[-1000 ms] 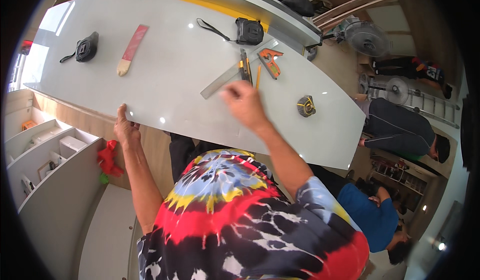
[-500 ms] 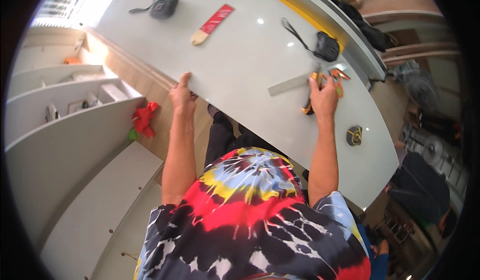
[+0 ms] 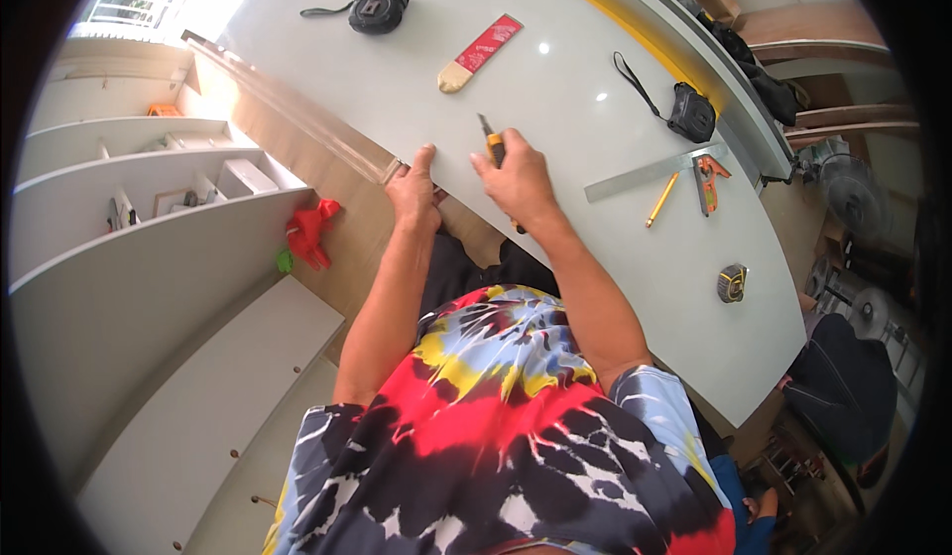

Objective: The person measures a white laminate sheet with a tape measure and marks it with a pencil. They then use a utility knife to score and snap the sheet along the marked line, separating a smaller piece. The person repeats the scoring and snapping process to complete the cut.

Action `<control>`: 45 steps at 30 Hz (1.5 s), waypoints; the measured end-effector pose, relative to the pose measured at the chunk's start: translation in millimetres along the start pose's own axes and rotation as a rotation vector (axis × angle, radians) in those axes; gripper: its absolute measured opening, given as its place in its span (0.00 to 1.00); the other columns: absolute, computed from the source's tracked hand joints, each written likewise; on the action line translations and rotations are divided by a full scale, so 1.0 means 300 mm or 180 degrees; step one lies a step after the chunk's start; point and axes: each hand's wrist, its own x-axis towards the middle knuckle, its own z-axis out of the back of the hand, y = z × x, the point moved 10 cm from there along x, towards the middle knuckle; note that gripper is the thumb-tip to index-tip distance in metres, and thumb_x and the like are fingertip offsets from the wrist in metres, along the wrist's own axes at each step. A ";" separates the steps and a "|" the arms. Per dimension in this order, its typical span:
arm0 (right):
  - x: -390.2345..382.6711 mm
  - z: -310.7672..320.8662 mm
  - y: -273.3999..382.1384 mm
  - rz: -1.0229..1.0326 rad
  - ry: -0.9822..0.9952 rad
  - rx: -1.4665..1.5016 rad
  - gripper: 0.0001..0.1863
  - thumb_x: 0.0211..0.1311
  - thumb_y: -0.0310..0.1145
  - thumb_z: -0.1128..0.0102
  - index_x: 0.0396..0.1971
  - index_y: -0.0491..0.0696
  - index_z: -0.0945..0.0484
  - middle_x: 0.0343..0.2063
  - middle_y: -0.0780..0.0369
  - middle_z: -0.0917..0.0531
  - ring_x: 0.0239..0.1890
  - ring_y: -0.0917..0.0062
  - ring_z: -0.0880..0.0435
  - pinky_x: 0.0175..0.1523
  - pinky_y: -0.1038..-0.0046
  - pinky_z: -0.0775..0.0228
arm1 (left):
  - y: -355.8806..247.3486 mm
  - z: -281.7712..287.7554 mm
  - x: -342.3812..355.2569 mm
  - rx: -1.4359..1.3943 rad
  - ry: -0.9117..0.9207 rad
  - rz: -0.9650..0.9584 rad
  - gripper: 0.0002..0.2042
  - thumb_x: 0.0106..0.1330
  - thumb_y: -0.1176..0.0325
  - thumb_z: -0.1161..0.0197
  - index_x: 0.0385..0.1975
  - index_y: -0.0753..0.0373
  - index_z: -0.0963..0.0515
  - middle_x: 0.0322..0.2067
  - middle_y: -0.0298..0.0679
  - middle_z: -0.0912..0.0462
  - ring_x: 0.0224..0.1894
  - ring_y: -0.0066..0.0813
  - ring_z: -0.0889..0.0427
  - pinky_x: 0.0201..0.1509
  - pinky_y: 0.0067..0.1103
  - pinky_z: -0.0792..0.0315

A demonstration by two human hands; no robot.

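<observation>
My right hand (image 3: 522, 183) is closed around a yellow-and-black utility knife (image 3: 495, 145) over the table's near edge, its blade out and pointing away from me. The knife's other end shows below my palm. My left hand (image 3: 415, 196) is closed at the table edge, thumb up, at the near end of a long, thin, pale strip (image 3: 297, 109) running along that edge; its fingers are partly hidden. On the white table (image 3: 555, 89), a combination square (image 3: 645, 173) with an orange head lies to the right, beside a yellow pencil (image 3: 662, 200).
A red-sleeved flat piece (image 3: 486, 47) and two black strapped cases (image 3: 379, 9) lie farther back. A tape measure (image 3: 732, 283) sits near the right end. White shelving (image 3: 149, 208) stands at left, a red cloth (image 3: 312, 233) beside it. Another person (image 3: 843, 386) is at far right.
My right hand has moved left from the combination square to beside my left hand, bringing the utility knife with it. The square and pencil now lie uncovered. My view has shifted slightly.
</observation>
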 end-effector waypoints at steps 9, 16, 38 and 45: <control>0.094 -0.135 0.104 -0.0173 -0.0613 -0.0695 0.22 0.57 0.41 0.25 0.34 0.37 0.24 0.28 0.46 0.15 0.35 0.46 0.14 0.41 0.54 0.22 | -0.023 -0.019 -0.028 0.0367 0.0421 0.0566 0.26 0.62 0.55 0.25 0.48 0.70 0.25 0.30 0.36 0.25 0.28 0.25 0.22 0.35 0.29 0.17; 0.064 -0.145 0.102 -0.0489 -0.0656 -0.0856 0.23 0.56 0.40 0.25 0.41 0.39 0.24 0.32 0.44 0.13 0.38 0.46 0.12 0.43 0.51 0.20 | -0.030 0.019 0.008 0.1233 0.1175 0.1104 0.35 0.66 0.50 0.27 0.56 0.78 0.30 0.48 0.53 0.19 0.48 0.42 0.13 0.42 0.30 0.14; -0.141 -0.248 0.153 -0.1365 -0.1603 0.0120 0.12 0.73 0.32 0.45 0.30 0.40 0.30 0.21 0.48 0.20 0.27 0.47 0.17 0.33 0.52 0.24 | -0.622 -0.397 0.189 0.3455 0.2651 -0.3565 0.07 0.66 0.70 0.29 0.40 0.64 0.15 0.30 0.41 0.14 0.27 0.31 0.17 0.34 0.25 0.22; -0.125 -0.316 0.171 -0.1908 -0.1606 -0.0017 0.14 0.73 0.33 0.43 0.28 0.41 0.29 0.20 0.48 0.20 0.25 0.48 0.17 0.30 0.53 0.24 | -0.609 -0.396 0.241 0.3364 0.2966 -0.3347 0.04 0.67 0.73 0.30 0.39 0.64 0.16 0.28 0.38 0.15 0.28 0.25 0.18 0.36 0.22 0.23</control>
